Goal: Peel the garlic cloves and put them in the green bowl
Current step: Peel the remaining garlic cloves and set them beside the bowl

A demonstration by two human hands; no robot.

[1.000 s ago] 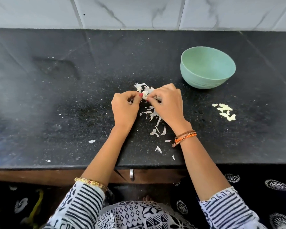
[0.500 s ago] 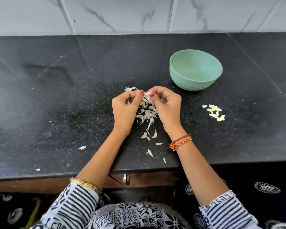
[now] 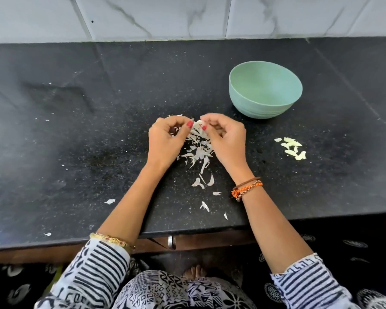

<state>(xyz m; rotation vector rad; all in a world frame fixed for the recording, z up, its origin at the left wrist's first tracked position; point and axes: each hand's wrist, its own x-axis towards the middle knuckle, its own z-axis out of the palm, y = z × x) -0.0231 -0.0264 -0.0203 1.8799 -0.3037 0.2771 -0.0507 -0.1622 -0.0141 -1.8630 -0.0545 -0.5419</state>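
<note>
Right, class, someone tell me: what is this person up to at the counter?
A person is peeling garlic over a black counter. The left hand and right hand pinch a garlic clove between their fingertips, above a heap of papery skins. A few pale peeled cloves lie on the counter to the right. The green bowl stands behind them, and nothing shows inside it.

Garlic clove [image 3: 196,125] mostly hidden between fingertips; peeled or not, unclear

One green bowl [image 3: 265,103], two hands [image 3: 165,141]
</note>
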